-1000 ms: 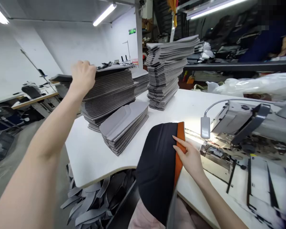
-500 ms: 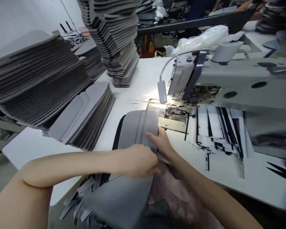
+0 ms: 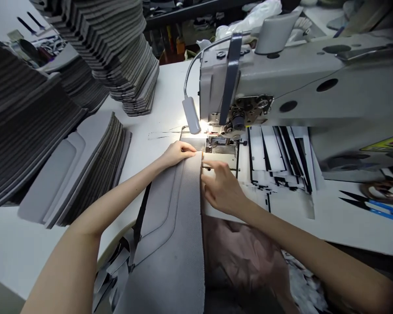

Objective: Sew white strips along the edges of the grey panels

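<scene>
A long grey fabric panel [image 3: 183,218] with stitched lines lies over the table's front edge, its far end just before the needle area of a sewing machine [image 3: 301,83]. My left hand [image 3: 177,153] pinches the panel's far end, thumb and fingers together near its corner. At the panel's right edge, my right hand [image 3: 221,185] is closed with bent fingers on that edge. The machine's lamp [image 3: 191,115] lights the metal plate [image 3: 221,160] beyond both hands.
Tall stacks of grey panels [image 3: 118,56] stand at the back left, with a lower stack [image 3: 75,170] nearer. White and black strips [image 3: 275,152] lie right of the plate. Blue-handled scissors [image 3: 373,205] lie at the far right. Fabric scraps [image 3: 118,266] hang below the table edge.
My left hand has moved up and away from across the panel to its far end. My right hand has shifted to the edge with its fingers bent. The view has come closer to the machine.
</scene>
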Demonstrator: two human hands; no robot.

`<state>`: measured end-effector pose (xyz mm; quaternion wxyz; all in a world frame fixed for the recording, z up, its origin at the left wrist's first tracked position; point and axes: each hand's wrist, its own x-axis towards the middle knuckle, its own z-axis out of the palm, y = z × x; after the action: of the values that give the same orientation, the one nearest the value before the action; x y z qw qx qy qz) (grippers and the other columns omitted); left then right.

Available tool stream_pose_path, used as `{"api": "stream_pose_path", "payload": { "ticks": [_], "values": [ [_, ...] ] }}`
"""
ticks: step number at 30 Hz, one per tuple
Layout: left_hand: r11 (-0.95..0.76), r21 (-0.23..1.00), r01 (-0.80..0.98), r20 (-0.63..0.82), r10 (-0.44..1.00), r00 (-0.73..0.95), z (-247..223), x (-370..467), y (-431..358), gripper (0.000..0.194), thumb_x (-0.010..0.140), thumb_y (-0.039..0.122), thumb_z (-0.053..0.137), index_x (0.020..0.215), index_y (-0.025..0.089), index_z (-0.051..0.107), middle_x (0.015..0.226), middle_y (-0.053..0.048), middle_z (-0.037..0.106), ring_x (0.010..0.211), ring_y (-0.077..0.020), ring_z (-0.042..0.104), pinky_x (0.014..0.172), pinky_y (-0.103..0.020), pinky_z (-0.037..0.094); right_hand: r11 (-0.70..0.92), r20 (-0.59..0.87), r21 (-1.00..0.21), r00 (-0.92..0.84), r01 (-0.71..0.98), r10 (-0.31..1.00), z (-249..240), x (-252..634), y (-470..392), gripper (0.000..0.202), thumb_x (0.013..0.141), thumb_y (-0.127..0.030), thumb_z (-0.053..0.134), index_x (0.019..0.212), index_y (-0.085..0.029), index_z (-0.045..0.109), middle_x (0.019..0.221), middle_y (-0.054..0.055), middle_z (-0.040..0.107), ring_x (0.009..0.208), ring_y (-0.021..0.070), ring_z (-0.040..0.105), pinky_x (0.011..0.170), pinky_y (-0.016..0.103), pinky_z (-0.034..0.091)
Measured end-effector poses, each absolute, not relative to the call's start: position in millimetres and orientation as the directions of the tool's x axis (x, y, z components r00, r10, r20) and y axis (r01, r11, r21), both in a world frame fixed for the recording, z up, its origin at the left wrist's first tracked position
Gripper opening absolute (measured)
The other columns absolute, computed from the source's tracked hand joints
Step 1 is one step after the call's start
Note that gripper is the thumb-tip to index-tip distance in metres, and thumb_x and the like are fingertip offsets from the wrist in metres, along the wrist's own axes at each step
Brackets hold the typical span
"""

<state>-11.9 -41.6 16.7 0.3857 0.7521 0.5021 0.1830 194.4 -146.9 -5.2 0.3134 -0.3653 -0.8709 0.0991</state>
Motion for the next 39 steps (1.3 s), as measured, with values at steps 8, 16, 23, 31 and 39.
{"api": "stream_pose_path", "payload": {
  "ticks": [8, 16, 23, 31, 39],
  "values": [
    [-0.221, 0.593, 0.774, -0.011, 0.959, 0.282, 6, 1, -40, 0.010, 0.077, 0.032, 0.076, 0.079, 0.023, 0.079, 0.083, 0.001, 0.077, 0.079, -0.0179, 0.066, 0.070, -0.029, 0.044, 0.866, 0.753, 0.061, -0.592, 0.497, 0.287, -25, 194, -135, 0.031, 0.092, -0.001, 0.048, 0.070, -0.014, 0.066, 0.085, 0.007, 0.069, 0.092, 0.0191, 0.066, 0.087, 0.030, 0.060],
    [-0.196, 0.595, 0.779, -0.032, 0.963, 0.267, -2, 13, -15, 0.015, 0.080, 0.036, 0.072, 0.080, 0.022, 0.076, 0.086, 0.001, 0.076, 0.082, -0.0184, 0.066, 0.076, -0.029, 0.047, 0.866, 0.680, 0.025, -0.644, 0.499, 0.351, -16, 208, -120, 0.035, 0.088, 0.004, 0.046, 0.065, -0.011, 0.067, 0.085, 0.012, 0.073, 0.090, 0.0219, 0.071, 0.080, 0.029, 0.062],
    [-0.058, 0.722, 0.690, -0.093, 0.979, 0.180, -15, 20, 1, 0.023, 0.077, 0.043, 0.075, 0.082, 0.020, 0.073, 0.092, 0.000, 0.076, 0.096, -0.0203, 0.067, 0.098, -0.031, 0.048, 0.826, 0.646, 0.017, -0.637, 0.564, 0.421, -13, 216, -110, 0.034, 0.089, 0.005, 0.047, 0.069, -0.009, 0.069, 0.090, 0.012, 0.074, 0.099, 0.0214, 0.072, 0.088, 0.027, 0.061],
    [-0.100, 0.771, 0.628, -0.042, 0.977, 0.207, -21, 19, 5, 0.026, 0.077, 0.039, 0.076, 0.093, 0.018, 0.074, 0.100, -0.004, 0.075, 0.097, -0.0217, 0.068, 0.094, -0.033, 0.052, 0.818, 0.635, 0.021, -0.640, 0.575, 0.434, -15, 216, -108, 0.035, 0.090, 0.006, 0.046, 0.068, -0.010, 0.068, 0.090, 0.012, 0.075, 0.100, 0.0207, 0.072, 0.088, 0.027, 0.061],
    [-0.607, 0.234, 0.760, 0.254, 0.792, 0.555, 0, 35, -45, 0.027, 0.096, 0.014, 0.043, 0.092, 0.018, 0.069, 0.100, -0.007, 0.072, 0.094, -0.0223, 0.063, 0.087, -0.036, 0.050, 0.825, 0.606, 0.018, -0.662, 0.565, 0.440, -17, 218, -105, 0.035, 0.092, 0.002, 0.044, 0.072, -0.011, 0.069, 0.090, 0.012, 0.075, 0.093, 0.0204, 0.071, 0.087, 0.030, 0.060]
  ]
}}
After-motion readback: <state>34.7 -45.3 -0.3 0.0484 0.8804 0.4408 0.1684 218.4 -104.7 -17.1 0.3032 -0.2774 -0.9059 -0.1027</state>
